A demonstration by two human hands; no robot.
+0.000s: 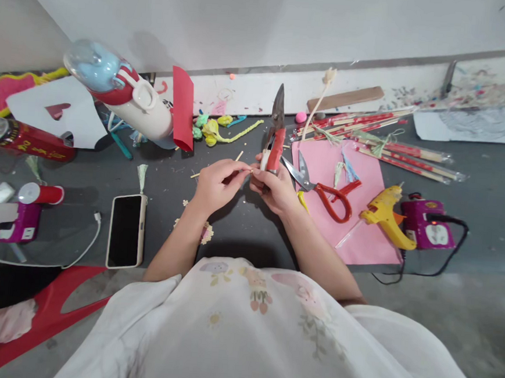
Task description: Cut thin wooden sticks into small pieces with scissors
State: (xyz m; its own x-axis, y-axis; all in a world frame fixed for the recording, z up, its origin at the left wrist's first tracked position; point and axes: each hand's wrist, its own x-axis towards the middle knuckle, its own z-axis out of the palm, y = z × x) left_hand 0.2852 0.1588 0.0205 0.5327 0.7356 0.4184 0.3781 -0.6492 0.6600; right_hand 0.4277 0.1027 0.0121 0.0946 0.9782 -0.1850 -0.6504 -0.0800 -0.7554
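My right hand [276, 186] is wrapped round red-handled pruning shears [275, 147], whose dark blades point away from me. Close beside it, my left hand [222, 184] is closed in a pinch, its fingertips meeting the right thumb. A tiny pale bit shows between the fingertips, too small to name. Past my left hand a thin wooden stick [239, 156] lies on the dark table. Small pale flower-shaped pieces [206, 233] are partly hidden under my left forearm. Just right of my right hand, red-handled scissors [332, 201] lie open on a pink sheet [362, 244].
A yellow glue gun [386, 214] sits at the right beside a purple box [431, 223] with a black cable. Wrapped chopsticks [416, 158] lie behind. On the left are a phone [127, 231], a white bottle [140, 107], a red can [33, 142] and a thread spool [44, 194].
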